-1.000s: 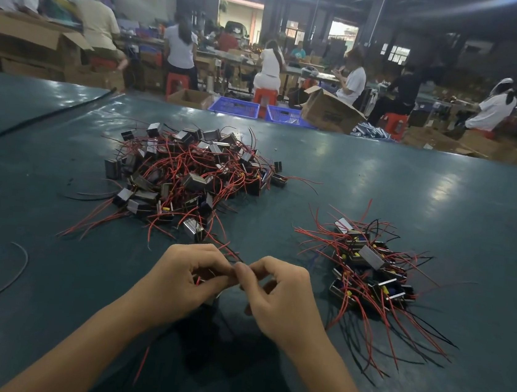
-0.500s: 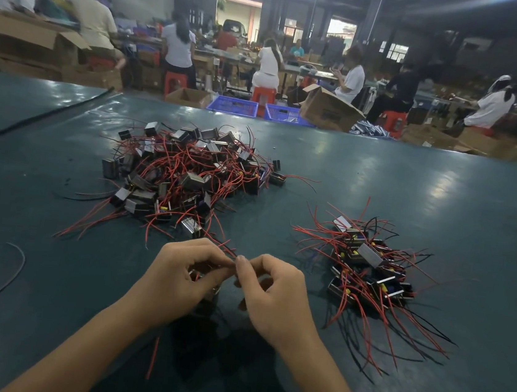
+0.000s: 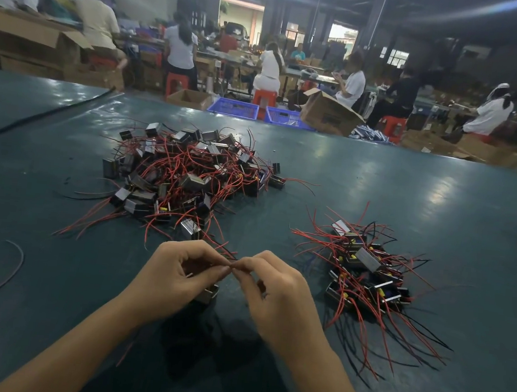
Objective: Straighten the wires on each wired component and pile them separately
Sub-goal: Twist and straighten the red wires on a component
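Both hands were close together low over the table (image 3: pixel 443 200), fingertips meeting in the middle. The left hand (image 3: pixel 177 278) had its fingers curled round a component (image 3: pixel 209 293); only a metal corner stuck out under the palm, just off the table. The right hand (image 3: pixel 275 294) had thumb and forefinger clamped on a wire (image 3: pixel 233 265) right where the two hands met, and the left's fingertips pinched the same spot. The wire was mostly hidden by the fingers, tbh.

The big pile (image 3: pixel 188 175) sat behind the left hand, a proper tangle of metal blocks and red leads. The small pile (image 3: pixel 364 272) lay to the right of the right hand, its red and black wires fanned out toward the near edge. The two heaps were well apart.

A stray wire (image 3: pixel 13 268) curved on the table far left. Behind the table there were people (image 3: pixel 270 68) on stools, a cardboard box (image 3: pixel 328 112) and blue crates (image 3: pixel 233 108).
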`<control>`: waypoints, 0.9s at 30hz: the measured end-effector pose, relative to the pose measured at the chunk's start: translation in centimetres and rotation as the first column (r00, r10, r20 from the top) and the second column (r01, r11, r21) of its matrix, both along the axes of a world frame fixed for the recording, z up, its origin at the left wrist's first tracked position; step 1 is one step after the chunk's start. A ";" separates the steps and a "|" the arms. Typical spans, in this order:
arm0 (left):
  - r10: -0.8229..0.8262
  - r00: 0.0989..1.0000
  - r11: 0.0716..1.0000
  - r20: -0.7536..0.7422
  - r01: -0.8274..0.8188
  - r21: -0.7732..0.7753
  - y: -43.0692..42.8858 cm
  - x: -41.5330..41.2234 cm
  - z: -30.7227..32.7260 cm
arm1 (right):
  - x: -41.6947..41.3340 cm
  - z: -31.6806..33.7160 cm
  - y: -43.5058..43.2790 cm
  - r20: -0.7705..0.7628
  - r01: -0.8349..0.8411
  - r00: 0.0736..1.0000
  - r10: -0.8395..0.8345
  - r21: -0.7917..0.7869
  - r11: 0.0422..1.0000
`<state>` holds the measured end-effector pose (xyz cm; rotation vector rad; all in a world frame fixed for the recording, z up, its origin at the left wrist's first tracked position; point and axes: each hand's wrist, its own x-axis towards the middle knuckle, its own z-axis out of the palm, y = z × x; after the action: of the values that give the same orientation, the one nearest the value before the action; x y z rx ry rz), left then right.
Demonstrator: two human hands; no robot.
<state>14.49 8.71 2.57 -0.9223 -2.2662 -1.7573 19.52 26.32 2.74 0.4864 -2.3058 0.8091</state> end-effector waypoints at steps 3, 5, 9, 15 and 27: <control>0.019 0.997 0.999 -0.081 -0.022 -0.040 0.0 -0.1 -0.1 | 0.1 0.0 -0.1 0.055 0.036 0.998 -0.038 0.036 0.999; 0.026 0.978 0.995 -0.207 -0.046 -0.092 0.0 -0.2 -0.1 | 0.2 -0.2 -0.2 0.096 0.068 0.993 -0.072 0.044 0.997; -0.017 0.929 0.989 -0.369 -0.039 -0.143 0.0 -0.2 -0.1 | 0.0 -0.6 -0.4 0.202 0.106 0.974 -0.103 -0.004 0.994; -0.006 0.929 0.991 -0.370 -0.045 -0.130 -0.2 -0.4 -0.2 | -0.1 -0.5 -0.6 0.291 0.073 0.956 -0.040 -0.102 0.992; 0.009 0.937 0.992 -0.349 -0.051 -0.113 -0.1 -0.4 -0.1 | 0.1 -0.2 -0.7 0.266 0.095 0.959 -0.093 0.003 0.995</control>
<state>14.07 8.56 2.43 -1.1136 -2.1559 -1.3276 19.59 25.65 2.54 0.2735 -2.5482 0.8836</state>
